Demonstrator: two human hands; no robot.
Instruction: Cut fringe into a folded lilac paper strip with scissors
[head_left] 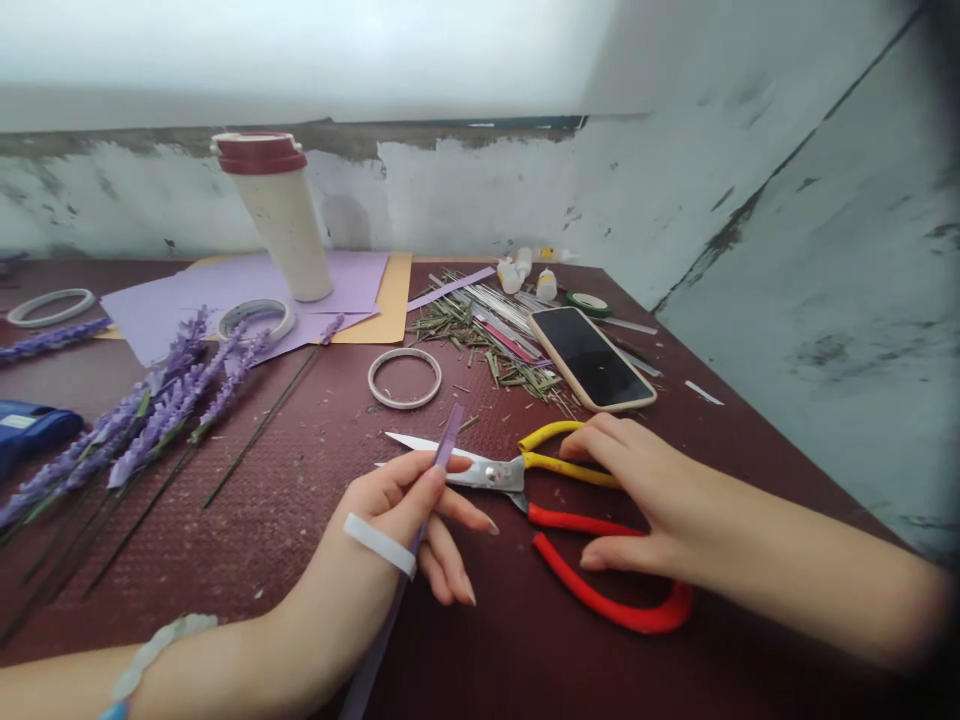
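Note:
My left hand (405, 520) pinches a narrow purple paper strip (448, 440) between thumb and finger; its top end sticks up and its long lower part runs down past the bottom edge. A short white strip (379, 545) lies across the base of that thumb. To the right, my right hand (630, 490) is on the handles of large scissors (491, 472), fingers at the yellow loop and thumb by the red one. The scissors' blades are slightly apart and point left, partly hidden behind my left fingers.
Artificial lavender stems (161, 410) lie at left by a blue object (34, 430). A tape roll (405, 378), a phone (592, 358), cut green stem pieces (517, 370) and small bottles (546, 285) are spread further back. A lidded cup (281, 220) stands on purple paper (349, 280).

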